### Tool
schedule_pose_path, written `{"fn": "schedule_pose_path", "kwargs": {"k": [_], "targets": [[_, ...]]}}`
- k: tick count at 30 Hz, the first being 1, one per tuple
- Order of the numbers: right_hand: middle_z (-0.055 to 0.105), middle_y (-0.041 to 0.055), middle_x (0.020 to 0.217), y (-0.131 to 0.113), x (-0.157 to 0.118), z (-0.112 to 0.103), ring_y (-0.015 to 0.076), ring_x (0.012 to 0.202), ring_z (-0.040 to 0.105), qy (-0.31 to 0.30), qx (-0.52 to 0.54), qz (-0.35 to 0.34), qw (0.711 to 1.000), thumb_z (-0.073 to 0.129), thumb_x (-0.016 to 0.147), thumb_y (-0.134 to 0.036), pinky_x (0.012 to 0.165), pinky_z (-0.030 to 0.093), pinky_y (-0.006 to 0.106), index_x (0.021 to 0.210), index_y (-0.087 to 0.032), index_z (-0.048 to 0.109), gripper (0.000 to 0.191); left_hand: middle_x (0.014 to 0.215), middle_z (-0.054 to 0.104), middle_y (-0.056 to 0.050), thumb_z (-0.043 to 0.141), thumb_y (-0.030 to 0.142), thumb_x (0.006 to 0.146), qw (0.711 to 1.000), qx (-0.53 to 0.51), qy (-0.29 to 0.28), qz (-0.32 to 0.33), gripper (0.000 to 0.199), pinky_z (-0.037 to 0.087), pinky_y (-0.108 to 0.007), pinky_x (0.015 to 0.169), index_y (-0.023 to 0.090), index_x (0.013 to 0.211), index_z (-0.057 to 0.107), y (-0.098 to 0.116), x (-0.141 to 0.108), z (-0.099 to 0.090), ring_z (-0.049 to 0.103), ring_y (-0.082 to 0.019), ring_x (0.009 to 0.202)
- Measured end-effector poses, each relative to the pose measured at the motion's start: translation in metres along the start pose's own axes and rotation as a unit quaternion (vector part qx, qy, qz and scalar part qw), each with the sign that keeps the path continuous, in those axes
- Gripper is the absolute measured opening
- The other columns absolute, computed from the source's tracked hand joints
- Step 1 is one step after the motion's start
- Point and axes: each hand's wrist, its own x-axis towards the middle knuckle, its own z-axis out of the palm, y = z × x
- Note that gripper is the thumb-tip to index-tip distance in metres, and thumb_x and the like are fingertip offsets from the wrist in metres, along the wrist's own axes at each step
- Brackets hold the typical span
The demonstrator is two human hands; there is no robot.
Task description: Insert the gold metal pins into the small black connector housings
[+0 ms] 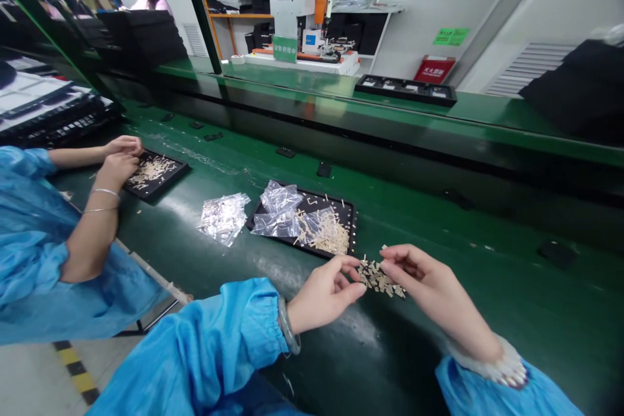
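A loose heap of small flat beige and dark pieces [381, 279] lies on the green work surface between my hands. My left hand [324, 292] is at the heap's left edge, its fingers curled in and its thumb low against the pieces. Opposite it, my right hand [433, 289] has thumb and forefinger drawn together over the right side; any piece in either grip is too small to make out. Just beyond my left hand sits a black tray [351, 211] with many thin beige strips [329, 234] and clear plastic bags [277, 211] in it.
More clear bags [223, 218] lie left of the tray. A co-worker's hands [119, 159] work over another black tray [168, 183] of strips. Small black parts [324, 169] are spaced along the green belt [390, 198]. A raised ledge [312, 120] runs behind, holding a black tray [404, 91].
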Motion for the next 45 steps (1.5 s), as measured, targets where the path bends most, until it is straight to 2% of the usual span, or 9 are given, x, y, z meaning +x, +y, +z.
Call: {"fn": "schedule_pose_path", "kwargs": {"k": [6,14,18,21,24,31,37,41,45], "targets": [[0.060,0.0015,0.072,-0.018,-0.006,0.007,0.0130,0.061,0.058,-0.079,0.092,0.037,0.992,0.063,0.073,-0.045,0.057,0.050,0.025,0.083,-0.018,0.059,0.030,0.079,0.059,-0.002,0.059,0.033,0.077,0.999,-0.023,-0.026,-0.027,0.027,0.044,-0.021,0.055,0.014,0.097,0.057,-0.001,0.001,0.004,0.053,-0.009,0.060],[0.059,0.0015,0.067,-0.019,-0.006,0.001,0.0148,0.060,0.057,-0.062,0.047,0.027,0.997,0.060,0.073,-0.051,0.056,0.050,0.026,0.081,-0.019,0.060,0.033,0.056,0.050,0.004,0.052,0.031,0.080,0.997,-0.021,-0.038,-0.056,0.020,0.041,-0.018,0.049,0.013,0.085,0.059,-0.003,0.004,0.004,0.048,-0.007,0.050],[0.063,0.0021,0.067,-0.009,-0.004,-0.007,0.0160,0.058,0.058,-0.027,-0.035,0.004,0.999,0.055,0.077,-0.048,0.055,0.049,0.027,0.083,-0.020,0.061,0.029,0.056,0.050,0.004,0.052,0.033,0.080,0.997,-0.033,-0.035,-0.060,0.020,0.039,-0.017,0.048,0.014,0.082,0.056,0.000,0.004,0.003,0.046,-0.006,0.050],[0.068,0.0039,0.083,0.004,0.000,-0.013,0.0206,0.072,0.063,0.012,-0.155,-0.015,0.988,0.050,0.080,-0.044,0.069,0.049,0.032,0.085,-0.023,0.063,0.025,0.055,0.049,0.004,0.052,0.034,0.080,0.996,-0.038,-0.035,-0.070,0.021,0.038,-0.017,0.047,0.013,0.080,0.056,0.003,0.004,0.003,0.045,-0.006,0.048],[0.069,0.0024,0.095,0.015,0.002,-0.017,0.0236,0.086,0.063,-0.004,-0.253,-0.029,0.967,0.044,0.083,-0.038,0.078,0.047,0.036,0.089,-0.026,0.064,0.023,0.055,0.049,0.004,0.053,0.033,0.079,0.996,-0.034,-0.034,-0.074,0.021,0.037,-0.017,0.047,0.013,0.080,0.057,0.004,0.004,0.002,0.045,-0.006,0.048],[0.066,0.0010,0.098,0.010,-0.004,-0.015,0.0222,0.079,0.064,0.010,-0.345,-0.033,0.938,0.041,0.085,-0.035,0.070,0.048,0.034,0.089,-0.028,0.062,0.022,0.053,0.050,0.004,0.057,0.035,0.077,0.997,-0.038,-0.021,-0.066,0.026,0.039,-0.018,0.047,0.012,0.085,0.061,0.000,0.006,-0.001,0.046,-0.007,0.047],[0.068,0.0007,0.085,-0.007,-0.008,0.004,0.0193,0.074,0.062,-0.125,-0.212,-0.037,0.969,0.049,0.083,-0.044,0.066,0.047,0.029,0.088,-0.028,0.062,0.021,0.058,0.050,0.003,0.055,0.037,0.079,0.998,-0.050,-0.010,-0.030,0.026,0.040,-0.018,0.049,0.013,0.083,0.058,0.004,0.005,-0.004,0.048,-0.007,0.051],[0.065,-0.0008,0.073,-0.017,-0.009,0.014,0.0163,0.066,0.059,-0.146,-0.207,-0.054,0.966,0.044,0.085,-0.034,0.059,0.044,0.026,0.076,-0.025,0.060,0.020,0.062,0.048,0.003,0.054,0.033,0.079,0.998,-0.059,0.001,-0.013,0.020,0.038,-0.017,0.049,0.014,0.079,0.055,0.008,0.004,-0.005,0.046,-0.006,0.052],[0.066,-0.0023,0.077,-0.011,-0.007,0.005,0.0165,0.069,0.061,-0.159,-0.219,-0.048,0.961,0.044,0.084,-0.032,0.062,0.045,0.027,0.077,-0.026,0.060,0.018,0.057,0.047,0.004,0.056,0.035,0.079,0.996,-0.086,0.016,-0.018,0.021,0.036,-0.017,0.045,0.014,0.081,0.054,0.009,0.006,-0.006,0.043,-0.005,0.048]]}}
